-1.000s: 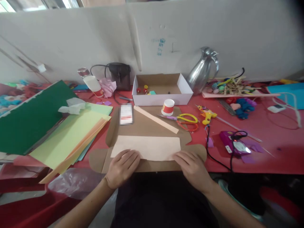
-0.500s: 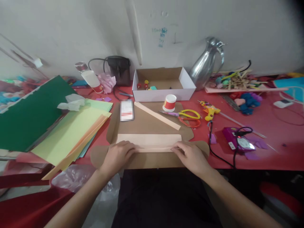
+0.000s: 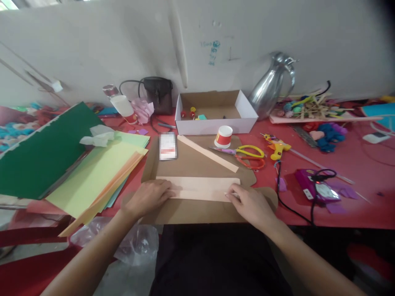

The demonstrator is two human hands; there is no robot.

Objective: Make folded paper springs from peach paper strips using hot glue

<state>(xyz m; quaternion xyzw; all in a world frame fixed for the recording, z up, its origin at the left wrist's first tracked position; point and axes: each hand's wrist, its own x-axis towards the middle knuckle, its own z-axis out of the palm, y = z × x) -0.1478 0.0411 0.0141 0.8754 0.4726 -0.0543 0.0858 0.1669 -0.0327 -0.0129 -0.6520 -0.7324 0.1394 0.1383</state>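
Observation:
A long peach strip of folded paper [image 3: 200, 189] lies crosswise on an opened-out brown cardboard sheet [image 3: 197, 213]. My left hand [image 3: 149, 197] is closed on its left end, with fingertips pressed together on the paper. At the right end, my right hand [image 3: 251, 203] pinches the paper's lower edge between thumb and fingers. Beyond it, a narrower peach paper strip [image 3: 210, 154] rests slantwise on the cardboard. Scissors [image 3: 249, 156] with yellow and orange handles lie to its right, beside a red and white paper cup [image 3: 223, 137].
A white box [image 3: 216, 125] with small items stands at the back, near a steel jug [image 3: 273, 86]. To the right are a yellow glue gun [image 3: 280, 149] and a purple device [image 3: 311, 185] with a black cable. Coloured paper sheets [image 3: 92, 176] and a green board [image 3: 40, 156] fill the left.
My left hand has shifted slightly left along the folded paper, and its fingers lie flatter. My right hand still pinches the right end. The whole view has shifted a little.

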